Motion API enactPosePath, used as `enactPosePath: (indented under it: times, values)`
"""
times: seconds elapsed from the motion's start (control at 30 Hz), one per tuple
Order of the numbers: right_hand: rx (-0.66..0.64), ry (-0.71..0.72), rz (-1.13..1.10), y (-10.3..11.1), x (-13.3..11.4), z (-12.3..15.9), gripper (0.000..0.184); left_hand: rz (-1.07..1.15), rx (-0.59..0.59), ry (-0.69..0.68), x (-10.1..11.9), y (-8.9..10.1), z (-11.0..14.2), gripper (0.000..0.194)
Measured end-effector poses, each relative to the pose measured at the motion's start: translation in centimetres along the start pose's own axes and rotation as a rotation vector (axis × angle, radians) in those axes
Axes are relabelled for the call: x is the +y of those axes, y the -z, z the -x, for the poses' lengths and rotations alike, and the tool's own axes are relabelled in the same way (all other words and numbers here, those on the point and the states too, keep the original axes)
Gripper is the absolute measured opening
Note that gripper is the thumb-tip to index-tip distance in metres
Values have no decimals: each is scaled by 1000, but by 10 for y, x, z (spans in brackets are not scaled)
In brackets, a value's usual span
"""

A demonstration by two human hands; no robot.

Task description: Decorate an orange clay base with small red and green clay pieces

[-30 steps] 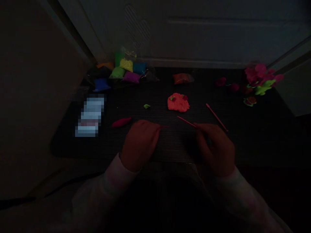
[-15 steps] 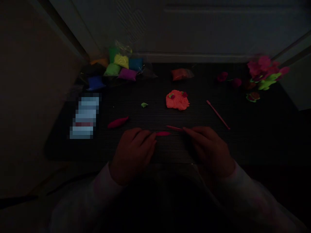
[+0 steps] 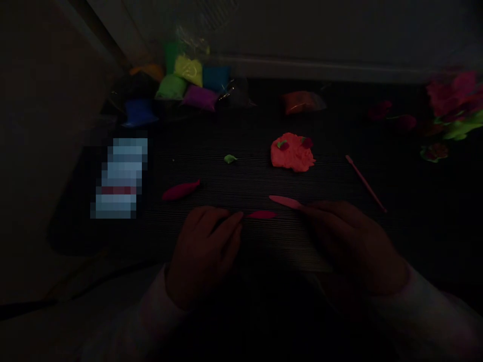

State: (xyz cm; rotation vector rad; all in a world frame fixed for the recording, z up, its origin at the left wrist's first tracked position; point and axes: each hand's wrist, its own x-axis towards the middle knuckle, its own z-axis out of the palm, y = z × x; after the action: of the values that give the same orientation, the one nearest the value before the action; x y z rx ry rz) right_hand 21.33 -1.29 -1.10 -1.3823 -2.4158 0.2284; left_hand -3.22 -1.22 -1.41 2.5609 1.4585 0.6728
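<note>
Two slim pink tools [image 3: 285, 202], one was gripped by the right hand [image 3: 354, 241], one lay on the dark bench [image 3: 249, 176], two magenta clay-like spindles [image 3: 181, 191], the smaller spindle [image 3: 261, 215], tapered, was at the left hand [image 3: 206, 251], whose grip was indeterminable.

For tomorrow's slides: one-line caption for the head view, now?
Right hand holds a pink blade-like tool; left hand is beside a small magenta piece on the dark table.
</note>
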Motion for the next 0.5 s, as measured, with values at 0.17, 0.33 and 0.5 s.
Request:
enactPosePath:
  times: [0.17,0.33,0.5]
  values:
    - [-6,-23,-105,11,-7,-4,39,13,7,25,1,2,-2,18]
    - [-62,-76,-284,10,-19,-18,28,38,-2,44,1,3,-2,19]
    - [-71,-154,-232,4,-25,-36,8,66,1,56,1,5,1,21]
